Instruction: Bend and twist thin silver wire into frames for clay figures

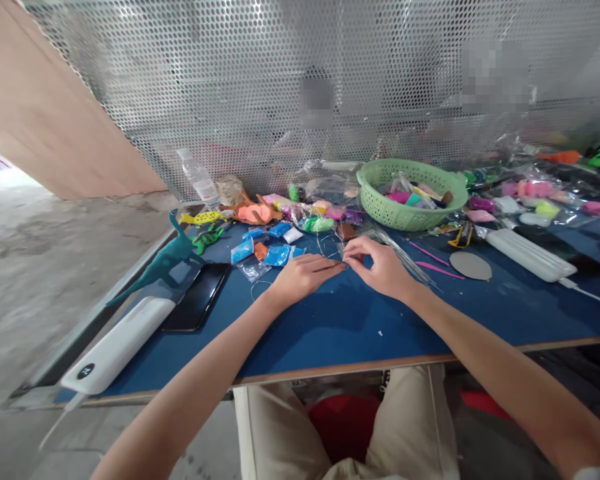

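Over the middle of the blue table, my left hand (304, 277) and my right hand (376, 265) meet at the fingertips. Both are closed in a pinch on a thin wire (321, 244), which curves in loops behind the fingers. Another thin curve of wire shows left of my left hand. The exact spot where the fingers grip is too small to make out. Just beyond my right hand lies a bundle of straight metal wires (405, 259). Blue clay packets (279, 255) and a brown lump (346, 231) are close behind the hands.
A green basket (414, 217) of colourful packets stands at the back. Pink tools (439, 269) and a grey disc (471, 265) lie right. On the left are a teal dinosaur figure (163, 265), a phone (197, 297) and a white power bank (117, 343). Perforated metal (240, 87) rises behind.
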A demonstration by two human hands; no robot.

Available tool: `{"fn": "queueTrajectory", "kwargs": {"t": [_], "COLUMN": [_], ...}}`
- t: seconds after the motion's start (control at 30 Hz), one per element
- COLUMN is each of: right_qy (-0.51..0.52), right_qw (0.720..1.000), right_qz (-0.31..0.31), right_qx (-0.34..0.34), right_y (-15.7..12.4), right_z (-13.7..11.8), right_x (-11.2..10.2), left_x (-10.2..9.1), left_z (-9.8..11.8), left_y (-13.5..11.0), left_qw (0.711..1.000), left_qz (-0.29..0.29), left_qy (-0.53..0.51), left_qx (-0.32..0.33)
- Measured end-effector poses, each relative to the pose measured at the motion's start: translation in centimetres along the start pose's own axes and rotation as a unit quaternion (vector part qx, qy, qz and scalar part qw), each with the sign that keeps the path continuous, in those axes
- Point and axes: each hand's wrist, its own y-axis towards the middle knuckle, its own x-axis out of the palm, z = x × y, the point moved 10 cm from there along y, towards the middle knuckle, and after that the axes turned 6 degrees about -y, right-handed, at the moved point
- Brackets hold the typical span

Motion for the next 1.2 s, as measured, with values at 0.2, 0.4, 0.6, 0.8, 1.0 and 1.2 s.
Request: {"fn": "queueTrajectory", "kwargs": {"t": [0.2, 0.4, 0.6, 0.8, 1.0, 1.2], "right_qy": [0.004, -0.038, -0.115, -0.068, 0.035, 0.081], "right_qw": [0.997, 0.993, 0.981, 0.989, 0.998, 0.993], "right_qz": [-0.069, -0.110, -0.126, -0.086, -0.056, -0.015], "right_qx": [0.015, 0.015, -0.088, -0.101, 0.006, 0.082], "right_y": [0.1, 0.1, -0.5, -0.4, 0.3, 0.7], "right_z": [1.3, 1.8, -1.0, -1.7, 0.3, 2.2], "right_x": [0.4, 0.5, 1.1, 0.5, 0.9, 0.6], "left_x": [-2.6, -1.5, 2.0, -1.3, -2.2, -4.4], "left_z": [-0.6, -9.0, -9.0, -9.4, -10.0, -7.0], "left_y": [-0.3, -3.9, -3.4, -4.1, -4.3, -2.4], "left_qw": [0.986, 0.880, 0.809, 0.812, 0.888, 0.954], "left_qz": [0.103, 0.171, 0.151, 0.235, 0.140, 0.142], "left_qy": [-0.114, -0.242, -0.410, -0.366, -0.209, -0.074], "left_qx": [-0.064, -0.371, -0.394, -0.389, -0.385, -0.254]}}
